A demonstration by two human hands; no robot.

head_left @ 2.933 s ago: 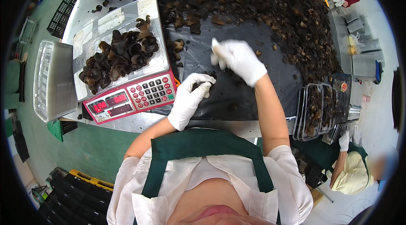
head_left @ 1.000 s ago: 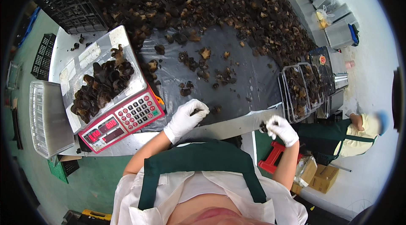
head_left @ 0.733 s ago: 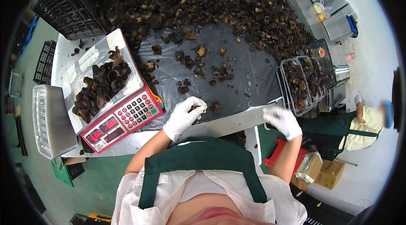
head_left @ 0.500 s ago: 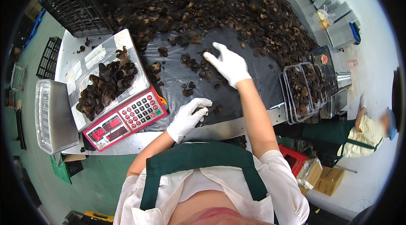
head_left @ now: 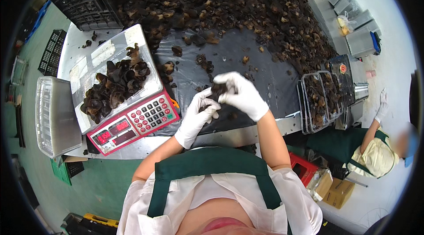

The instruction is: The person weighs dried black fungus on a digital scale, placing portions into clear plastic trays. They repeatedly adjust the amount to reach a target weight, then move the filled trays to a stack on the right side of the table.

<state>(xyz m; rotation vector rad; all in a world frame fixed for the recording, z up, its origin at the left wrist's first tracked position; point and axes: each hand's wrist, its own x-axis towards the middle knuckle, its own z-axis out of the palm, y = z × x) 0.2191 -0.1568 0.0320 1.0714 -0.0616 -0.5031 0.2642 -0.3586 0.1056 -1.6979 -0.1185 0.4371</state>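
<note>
My right hand [head_left: 245, 96], in a white glove, pinches a dark wood ear mushroom [head_left: 218, 90] just above the black sheet. Close against it is my gloved left hand [head_left: 194, 115], its fingers curled around a small dark piece of wood ear. A few loose wood ears [head_left: 204, 63] lie on the sheet beyond my hands. On my left, a red and white digital scale [head_left: 152, 113] bears a clear tray with a pile of wood ears [head_left: 117, 82].
A large heap of wood ears [head_left: 229, 5] covers the table's far side. A black crate [head_left: 84, 1] stands far left, stacked clear containers [head_left: 55, 118] near left. Clear boxes filled with wood ears [head_left: 320, 102] sit at the right edge, near a co-worker [head_left: 373, 146] in a green apron.
My right hand has come back from the loose wood ears towards my left hand, now with a wood ear in its fingers. The co-worker's gloved hand has risen away from the body.
</note>
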